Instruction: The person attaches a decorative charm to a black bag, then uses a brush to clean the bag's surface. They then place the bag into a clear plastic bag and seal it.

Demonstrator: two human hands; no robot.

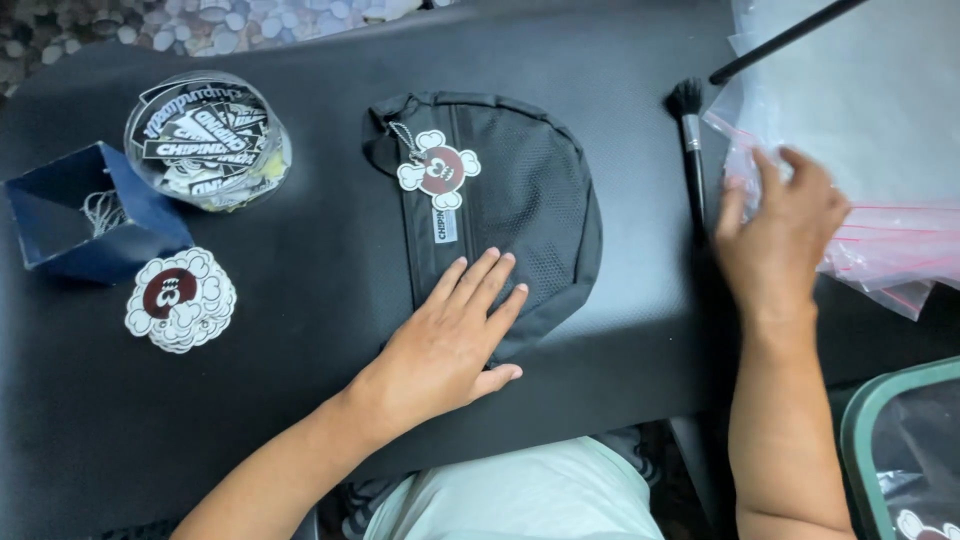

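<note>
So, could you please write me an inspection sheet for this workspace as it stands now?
Surface: black mat covering the table.
Job's things: black sling bag lying flat with a bone-shaped tag on its zip; stack of clear zip bags at the right.
Clutter: round clear tub of stickers; blue box; pile of cloud-shaped tags; small brush; thin black rod.
Grippers: left hand flat, palm down on the sling bag; right hand with fingers spread on the zip bags.
Cables: nothing seen.
Surroundings: pebble floor beyond the mat; green-rimmed container at the lower right.
</note>
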